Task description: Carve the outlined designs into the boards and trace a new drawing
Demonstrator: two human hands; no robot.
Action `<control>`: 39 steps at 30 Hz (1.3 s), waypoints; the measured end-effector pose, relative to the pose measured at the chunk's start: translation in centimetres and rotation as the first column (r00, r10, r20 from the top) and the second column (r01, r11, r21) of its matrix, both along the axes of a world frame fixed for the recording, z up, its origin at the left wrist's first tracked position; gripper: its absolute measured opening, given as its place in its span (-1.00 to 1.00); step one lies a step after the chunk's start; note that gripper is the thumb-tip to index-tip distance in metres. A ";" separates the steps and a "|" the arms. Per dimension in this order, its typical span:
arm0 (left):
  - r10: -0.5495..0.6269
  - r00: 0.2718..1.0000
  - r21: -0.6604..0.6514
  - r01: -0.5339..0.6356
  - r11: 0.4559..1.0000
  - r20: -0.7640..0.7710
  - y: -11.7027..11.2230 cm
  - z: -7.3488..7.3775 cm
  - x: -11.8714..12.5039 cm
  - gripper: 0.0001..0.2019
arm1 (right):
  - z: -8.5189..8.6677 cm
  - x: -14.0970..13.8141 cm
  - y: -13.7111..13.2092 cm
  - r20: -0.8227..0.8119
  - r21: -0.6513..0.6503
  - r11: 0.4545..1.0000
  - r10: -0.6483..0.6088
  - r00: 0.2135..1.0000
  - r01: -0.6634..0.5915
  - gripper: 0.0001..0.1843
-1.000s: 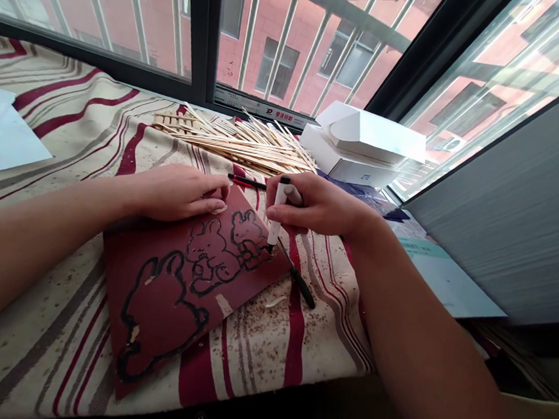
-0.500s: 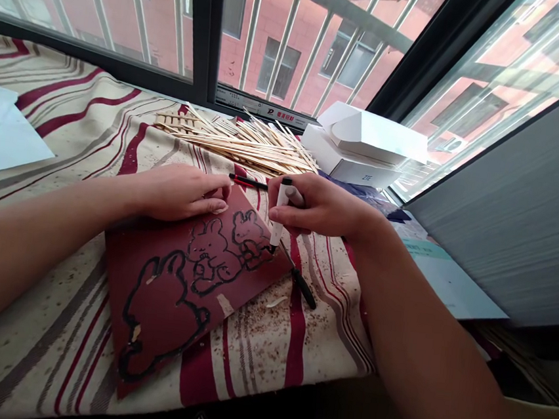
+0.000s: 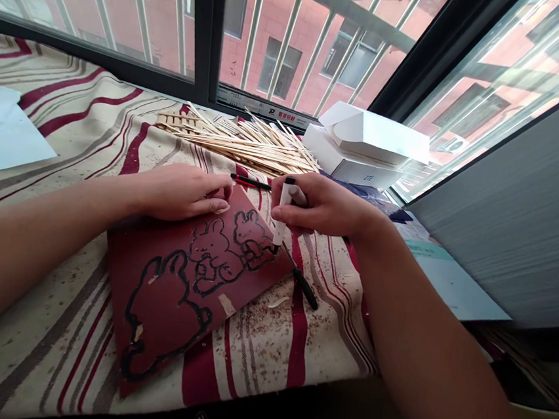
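Note:
A dark red board (image 3: pixel 252 292) lies tilted on the striped cloth, with rabbit-like figures outlined in carved, blackened lines. My left hand (image 3: pixel 187 193) rests over its far edge, fingers curled and thumb pressed on the surface. In my right hand (image 3: pixel 319 203) is a white marker (image 3: pixel 281 226), held nearly upright, its black tip touching the rightmost figure near the board's right corner. Beside the marker, a pale rounded end shows between the fingers; I cannot tell what it is. A thin tool with a black handle (image 3: pixel 305 289) lies just right of the board.
A black-and-red pen (image 3: pixel 250 182) lies beyond the board. Thin wooden sticks (image 3: pixel 246 142) are piled by the window, beside a white box (image 3: pixel 364 148). White paper (image 3: pixel 4 134) is at left. Brown shavings (image 3: pixel 268 327) litter the cloth (image 3: pixel 75 321) near its front edge.
The view has shifted very slightly. The marker tip stays at about the same spot on the rightmost figure, and my left hand keeps its place on the board.

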State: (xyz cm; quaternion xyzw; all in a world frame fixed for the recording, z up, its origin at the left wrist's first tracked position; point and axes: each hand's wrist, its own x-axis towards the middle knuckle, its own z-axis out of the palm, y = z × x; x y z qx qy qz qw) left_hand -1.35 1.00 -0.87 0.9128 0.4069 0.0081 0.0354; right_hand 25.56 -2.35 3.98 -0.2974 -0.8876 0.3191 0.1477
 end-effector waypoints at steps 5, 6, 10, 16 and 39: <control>0.001 1.000 -0.011 -0.001 1.000 -0.015 -0.2 0.3 0.1 -0.56 | -0.2 -0.1 0.0 -0.047 0.028 0.999 -0.020 0.999 0.021 -0.80; 0.002 1.000 -0.015 -0.002 1.000 -0.018 -0.2 0.4 0.1 -0.55 | -0.2 -0.1 0.0 -0.043 0.026 1.000 -0.013 0.999 0.015 -0.80; 0.012 1.000 -0.028 -0.013 1.000 -0.028 -0.3 0.4 0.1 -0.53 | -0.1 0.0 0.0 -0.005 0.004 1.000 -0.005 1.000 0.005 -0.79; 0.016 1.000 -0.039 -0.017 0.999 -0.020 -0.4 0.6 0.2 -0.53 | -0.1 -0.1 0.0 -0.019 0.033 0.999 -0.028 0.999 0.029 -0.81; -0.014 0.999 -0.010 0.014 1.000 -0.029 -0.4 0.7 0.2 -0.57 | -0.8 -0.3 0.2 -0.085 0.050 0.999 0.006 0.996 -0.002 -0.79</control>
